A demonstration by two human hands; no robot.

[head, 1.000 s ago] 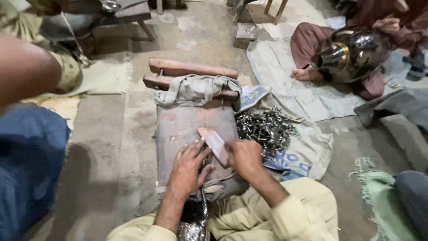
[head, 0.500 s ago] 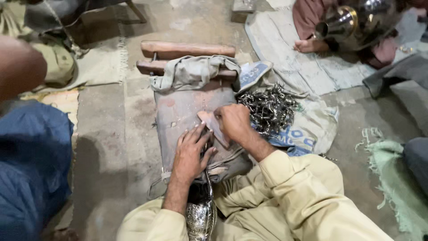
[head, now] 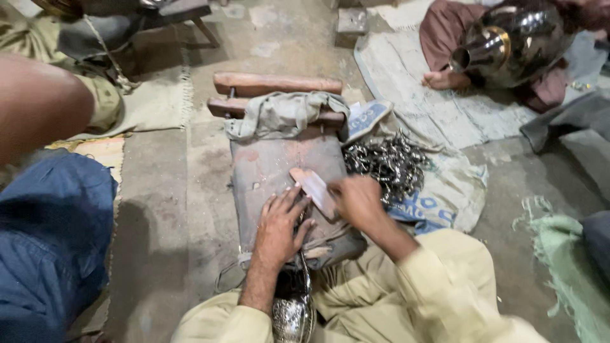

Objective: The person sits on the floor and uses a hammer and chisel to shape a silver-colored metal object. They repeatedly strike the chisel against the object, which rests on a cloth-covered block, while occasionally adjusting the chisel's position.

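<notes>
A: What does each hand have?

B: The right hand (head: 357,202) is closed around one end of a flat pale block (head: 313,188), which slants up and away from that grip. The left hand (head: 279,222) lies spread, fingers open, pressing down on a shiny metal piece (head: 294,314). Most of that piece is hidden under the palm; its embossed end shows just below the wrist, between the knees.

A: How should the rubbing go well?

B: I'd judge short, even strokes, the block held flat to the metal, the left palm pinning it so it can't roll. The fingertips (head: 297,190) touch the block's near side, so keep them out of its path.

A: And what carries the work?

B: A worn reddish pad (head: 267,165), serving as the desk, on the floor. Beyond the grip a grey cloth (head: 279,114) is draped over two wooden bars (head: 276,83).

A: Room to move?

B: Just right of the right hand lies a heap of metal bits (head: 384,162) on a sack (head: 445,190), near enough to snag a wide stroke. Left of the left hand the pad's edge is close, then bare floor, then another person's blue-clad leg (head: 51,235), well apart. Forward, the pad stays open up to the cloth.
</notes>
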